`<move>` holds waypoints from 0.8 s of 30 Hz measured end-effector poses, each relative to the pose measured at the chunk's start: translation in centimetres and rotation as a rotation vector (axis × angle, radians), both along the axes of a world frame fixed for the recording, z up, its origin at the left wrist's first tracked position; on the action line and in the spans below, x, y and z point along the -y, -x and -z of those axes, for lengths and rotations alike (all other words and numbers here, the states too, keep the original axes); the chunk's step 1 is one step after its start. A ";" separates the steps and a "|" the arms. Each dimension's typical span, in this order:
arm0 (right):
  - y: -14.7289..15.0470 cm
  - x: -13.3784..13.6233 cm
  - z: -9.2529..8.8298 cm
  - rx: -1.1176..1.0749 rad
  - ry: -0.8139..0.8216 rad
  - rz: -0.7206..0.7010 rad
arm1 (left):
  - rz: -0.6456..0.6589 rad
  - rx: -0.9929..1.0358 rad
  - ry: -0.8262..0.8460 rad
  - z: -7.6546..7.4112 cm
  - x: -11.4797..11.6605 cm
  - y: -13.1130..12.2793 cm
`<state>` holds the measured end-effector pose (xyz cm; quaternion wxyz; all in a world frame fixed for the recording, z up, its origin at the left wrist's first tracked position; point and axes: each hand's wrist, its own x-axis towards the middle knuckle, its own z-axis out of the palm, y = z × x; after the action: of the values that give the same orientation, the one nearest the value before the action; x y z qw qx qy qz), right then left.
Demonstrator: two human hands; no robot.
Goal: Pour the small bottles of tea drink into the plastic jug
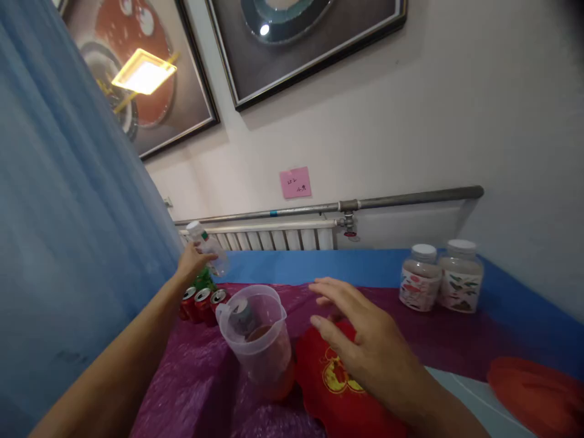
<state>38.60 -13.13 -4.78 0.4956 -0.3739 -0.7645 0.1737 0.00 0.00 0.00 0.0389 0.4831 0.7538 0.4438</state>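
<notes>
At the far left of the table, my left hand (194, 263) is closed around a clear plastic bottle (216, 252) with a white cap, which leans to one side. My right hand (365, 331) hovers with fingers apart over a red scallop-edged item (322, 380) bearing a gold pattern; it holds nothing. Between the hands stands a translucent plastic jug (262, 356) with reddish liquid low in it. A silver-grey can (243, 316) shows within the jug's rim; whether it is inside or behind cannot be told. Several red cans (203, 301) stand left of the jug, close to something green (204, 278).
Two clear jars (420, 283) with white lids stand at the back right. A red item (538, 392) lies at the right, by a pale blue surface (474, 398). Purple plastic sheeting (191, 371) covers part of the blue table (314, 266). A blue curtain (77, 231) hangs left.
</notes>
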 end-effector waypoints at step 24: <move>1.0 -0.8 1.7 0.254 -0.284 0.008 | -0.195 -0.261 0.675 8.7 -4.0 2.3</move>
<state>37.62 -12.29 -6.44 0.4437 -0.3221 -0.8362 0.0136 -2.32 4.03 -8.69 0.0573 0.4215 0.8987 0.1066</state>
